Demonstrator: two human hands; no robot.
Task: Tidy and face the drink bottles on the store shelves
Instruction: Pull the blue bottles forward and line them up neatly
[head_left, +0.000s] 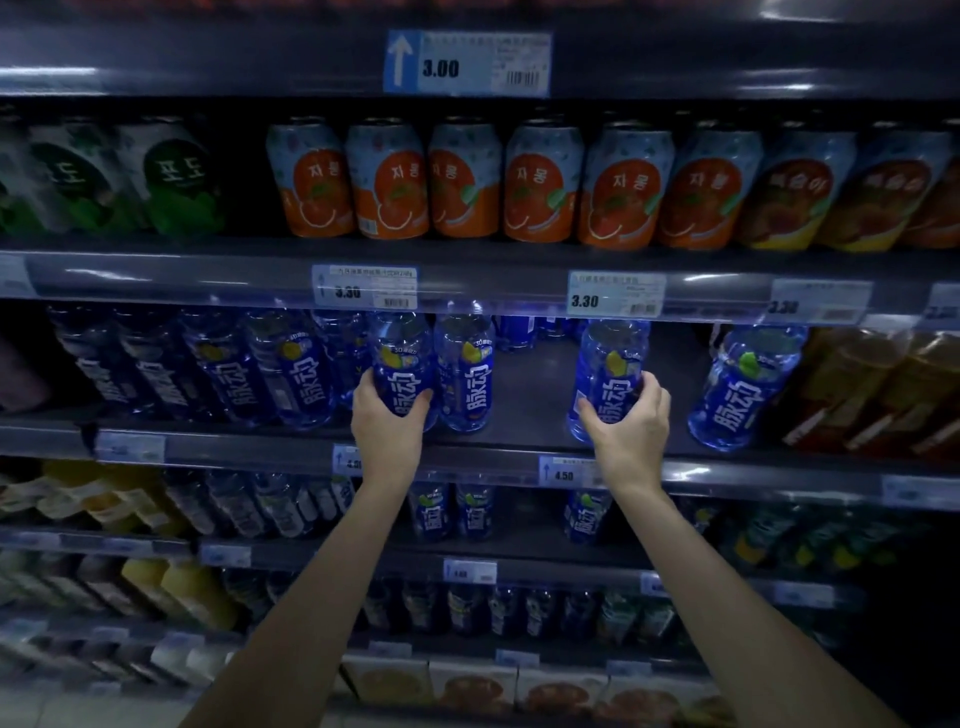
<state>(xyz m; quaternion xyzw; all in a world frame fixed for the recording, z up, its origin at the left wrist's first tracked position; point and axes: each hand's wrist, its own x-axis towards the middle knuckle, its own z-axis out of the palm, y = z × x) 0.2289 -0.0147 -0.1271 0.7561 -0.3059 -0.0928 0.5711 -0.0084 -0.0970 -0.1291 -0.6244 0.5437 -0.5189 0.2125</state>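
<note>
Left hand: wrapped around a blue bottle at the shelf front.
Right hand: clasps a lone blue bottle, gaps either side.
Progress: left row faced; gaps still to close, likely midway.
Bottle labels: white characters "脉动".
Price tags: 3.30, 4.50, 3.00.
Cans above: Korean "자몽".

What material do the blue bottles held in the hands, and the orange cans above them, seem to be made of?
The blue bottles held in the hands look like clear glossy plastic: light shines through their tinted walls. The orange cans are probably thin metal with a printed, slightly shiny coat; their rounded shoulders suggest it, though blur leaves some doubt.
</note>
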